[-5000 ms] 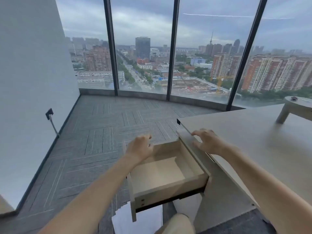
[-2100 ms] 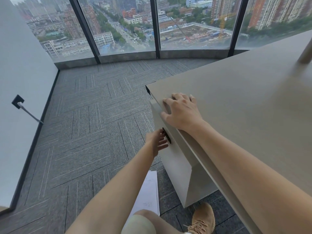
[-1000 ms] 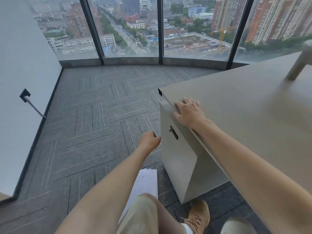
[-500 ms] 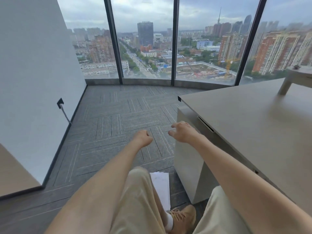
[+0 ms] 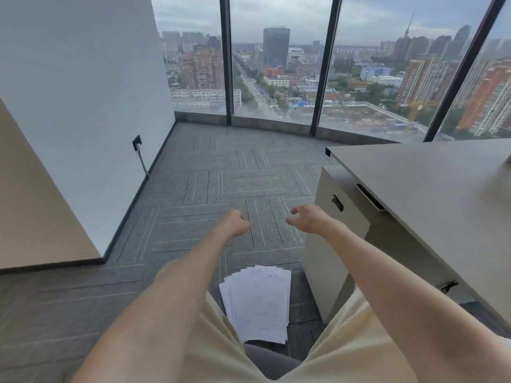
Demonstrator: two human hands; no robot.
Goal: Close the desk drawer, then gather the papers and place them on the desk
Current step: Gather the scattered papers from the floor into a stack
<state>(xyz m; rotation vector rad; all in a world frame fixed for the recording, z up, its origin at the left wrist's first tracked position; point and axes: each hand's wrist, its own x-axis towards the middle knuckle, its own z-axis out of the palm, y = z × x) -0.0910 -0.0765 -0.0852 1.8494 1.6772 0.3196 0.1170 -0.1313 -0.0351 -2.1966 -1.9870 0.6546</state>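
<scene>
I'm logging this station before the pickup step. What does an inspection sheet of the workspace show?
Surface: desk top bare where visible.
Job's things: drawer shut, front flush; papers fanned on the carpet between the knees.
Clutter: nothing seen.
Hands: left hand loosely curled, right hand open; both empty, in the air.
Cables: a cord hangs from the wall socket.
Surroundings: grey carpet, glass wall, city view.

desk top (image 5: 431, 194) – matt, smooth grey laminate | drawer pedestal (image 5: 336, 244) – pale, matt | papers (image 5: 258, 302) – thin white printed sheets | floor (image 5: 215, 189) – rough grey carpet tile | trousers (image 5: 356, 346) – cream cloth
</scene>
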